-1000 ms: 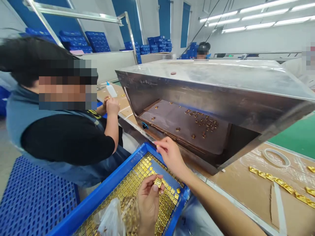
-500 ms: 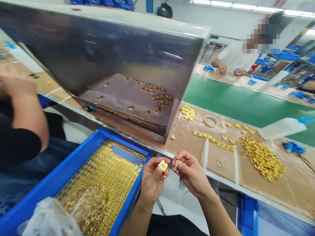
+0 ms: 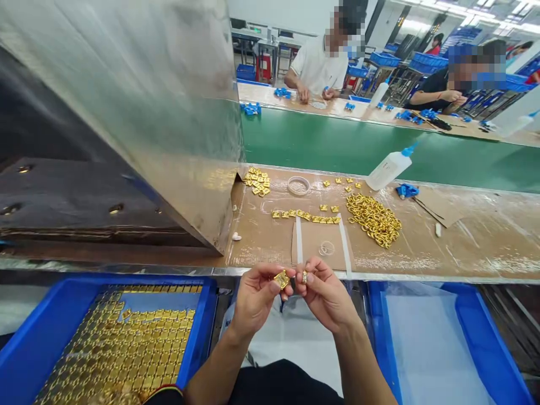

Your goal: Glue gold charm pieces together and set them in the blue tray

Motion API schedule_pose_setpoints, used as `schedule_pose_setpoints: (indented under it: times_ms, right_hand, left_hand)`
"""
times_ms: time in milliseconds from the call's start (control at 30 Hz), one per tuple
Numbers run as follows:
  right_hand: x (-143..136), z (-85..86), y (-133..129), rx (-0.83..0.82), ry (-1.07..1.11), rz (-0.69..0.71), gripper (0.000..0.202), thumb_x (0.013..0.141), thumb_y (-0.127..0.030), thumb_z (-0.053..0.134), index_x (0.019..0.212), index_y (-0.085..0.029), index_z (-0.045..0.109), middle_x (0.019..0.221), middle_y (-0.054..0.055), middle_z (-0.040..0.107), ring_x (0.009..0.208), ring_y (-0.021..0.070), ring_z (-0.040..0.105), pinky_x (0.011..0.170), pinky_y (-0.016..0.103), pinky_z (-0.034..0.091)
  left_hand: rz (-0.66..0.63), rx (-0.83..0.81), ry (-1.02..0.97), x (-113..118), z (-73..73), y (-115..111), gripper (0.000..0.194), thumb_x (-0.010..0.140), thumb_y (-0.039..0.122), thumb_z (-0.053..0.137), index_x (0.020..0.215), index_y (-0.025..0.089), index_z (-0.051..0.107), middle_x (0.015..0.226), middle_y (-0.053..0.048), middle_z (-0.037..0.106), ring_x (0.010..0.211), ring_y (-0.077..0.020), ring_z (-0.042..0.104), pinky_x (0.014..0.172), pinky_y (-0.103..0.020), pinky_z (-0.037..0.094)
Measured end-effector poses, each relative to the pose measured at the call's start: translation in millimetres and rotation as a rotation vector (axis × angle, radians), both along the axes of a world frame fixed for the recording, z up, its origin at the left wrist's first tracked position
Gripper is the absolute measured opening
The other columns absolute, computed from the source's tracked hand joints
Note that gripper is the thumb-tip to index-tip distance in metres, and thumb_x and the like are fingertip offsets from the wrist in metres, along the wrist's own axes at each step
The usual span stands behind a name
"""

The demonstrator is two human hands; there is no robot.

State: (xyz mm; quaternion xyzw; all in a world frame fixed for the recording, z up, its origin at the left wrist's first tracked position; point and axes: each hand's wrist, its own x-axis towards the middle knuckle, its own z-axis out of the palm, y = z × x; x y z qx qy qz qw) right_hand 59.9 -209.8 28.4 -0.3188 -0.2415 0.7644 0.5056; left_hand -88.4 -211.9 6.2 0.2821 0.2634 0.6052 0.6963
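My left hand [image 3: 255, 299] pinches a square gold link piece [image 3: 282, 279] between thumb and fingers. Close beside it, my right hand [image 3: 325, 297] pinches a small gold piece [image 3: 304, 277] that shows its narrow edge; its exact kind is hard to make out. Both hands are in front of the table edge, nearly touching. On the table ahead lies a row of gold square pieces [image 3: 307, 216] by a cardboard pad with white strips [image 3: 314, 242]. To its right is a heap of gold oval rings [image 3: 373, 219], and at the left a pile of gold pieces [image 3: 257, 181].
A large metal hood [image 3: 169, 112] stands on the left. Blue trays flank me: the left tray [image 3: 206, 315] holds gold chain panels, the right tray [image 3: 498, 343] a white sheet. A glue bottle [image 3: 388, 170] and tape roll [image 3: 298, 185] lie ahead. Two people work across the green belt [image 3: 304, 132].
My view has swung to the right, bringing the right tray and a second person across the belt into sight. Both hands keep their pieces in much the same pose.
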Motion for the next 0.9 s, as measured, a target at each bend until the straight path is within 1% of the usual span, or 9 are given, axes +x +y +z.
schedule_pose_setpoints:
  times_ms: [100,233,333,433,533,633,733,833,900]
  right_hand:
    - [4.4,-2.5,1.7,-0.030,-0.005,0.025,0.031,0.065,-0.032,0.096,0.079,-0.023,0.070,0.073,-0.004,0.069,0.060,0.0085,0.060,0.061,0.021,0.054]
    - [9.1,-12.5,7.0,-0.066,0.033,0.092,0.037,0.058,-0.031,0.099,0.087,-0.026,0.076,0.071,-0.005,0.069,0.062,0.0090,0.063,0.064,0.020,0.055]
    - [11.7,-20.6,10.9,-0.064,0.021,0.109,0.039,0.059,-0.035,0.098,0.090,-0.027,0.077,0.071,-0.004,0.068,0.064,0.0105,0.064,0.064,0.022,0.056]
    - [10.2,-25.5,13.3,-0.015,-0.034,0.081,0.037,0.063,-0.042,0.096,0.091,-0.025,0.078,0.068,-0.003,0.065,0.062,0.0117,0.060,0.062,0.025,0.055]
    - [6.3,-26.3,14.7,0.108,-0.128,-0.013,0.031,0.073,-0.051,0.087,0.087,-0.025,0.078,0.062,-0.003,0.060,0.058,0.0114,0.055,0.059,0.025,0.052]
    - [5.7,-21.5,16.0,0.300,-0.340,-0.145,0.028,0.081,-0.053,0.080,0.084,-0.025,0.078,0.068,-0.001,0.060,0.061,0.0124,0.056,0.058,0.025,0.050]
    - [9.3,-11.4,16.9,0.498,-0.597,-0.208,0.024,0.089,-0.048,0.073,0.085,-0.025,0.079,0.079,0.004,0.064,0.071,0.0159,0.061,0.062,0.028,0.052]
    - [12.7,-1.6,16.7,0.654,-0.780,-0.173,0.017,0.096,-0.036,0.066,0.092,-0.026,0.080,0.081,0.005,0.069,0.071,0.0173,0.065,0.062,0.028,0.054]
    - [12.9,1.4,16.1,0.724,-0.876,-0.146,0.017,0.096,-0.027,0.064,0.099,-0.028,0.080,0.082,0.005,0.071,0.072,0.0179,0.067,0.062,0.028,0.056]
  left_hand:
    - [0.013,0.020,-0.008,3.1,0.1,1.2,0.028,0.069,0.038,0.091,0.084,0.019,0.077,0.082,-0.006,0.080,0.058,-0.0129,0.070,0.052,-0.021,0.057]
    - [0.046,0.003,-0.055,11.5,-2.8,3.1,0.026,0.070,0.035,0.091,0.085,0.020,0.077,0.082,-0.005,0.080,0.059,-0.0116,0.070,0.054,-0.020,0.058]
    - [0.073,-0.018,-0.034,16.2,-5.8,4.6,0.029,0.068,0.037,0.091,0.084,0.017,0.076,0.081,-0.006,0.080,0.058,-0.0127,0.071,0.054,-0.021,0.058]
    - [0.105,-0.018,-0.024,18.4,-8.0,5.4,0.031,0.067,0.038,0.092,0.083,0.017,0.076,0.081,-0.006,0.080,0.058,-0.0130,0.071,0.053,-0.021,0.058]
    - [0.134,-0.026,-0.037,20.7,-9.8,5.1,0.031,0.067,0.038,0.092,0.083,0.018,0.075,0.081,-0.005,0.080,0.057,-0.0117,0.070,0.053,-0.020,0.057]
    - [0.160,-0.045,-0.048,24.0,-14.1,2.4,0.030,0.069,0.039,0.091,0.085,0.019,0.075,0.082,-0.003,0.079,0.057,-0.0100,0.068,0.054,-0.020,0.056]
    - [0.195,-0.086,-0.022,26.6,-21.2,-1.4,0.033,0.069,0.041,0.091,0.086,0.019,0.073,0.082,-0.003,0.079,0.059,-0.0108,0.067,0.055,-0.021,0.055]
    - [0.217,-0.121,-0.020,26.9,-28.0,-3.2,0.038,0.066,0.042,0.092,0.092,0.020,0.074,0.085,-0.003,0.079,0.060,-0.0110,0.068,0.057,-0.022,0.055]
    - [0.227,-0.132,-0.014,26.5,-30.9,-2.9,0.040,0.065,0.041,0.093,0.094,0.020,0.076,0.086,-0.004,0.080,0.061,-0.0110,0.068,0.058,-0.022,0.056]
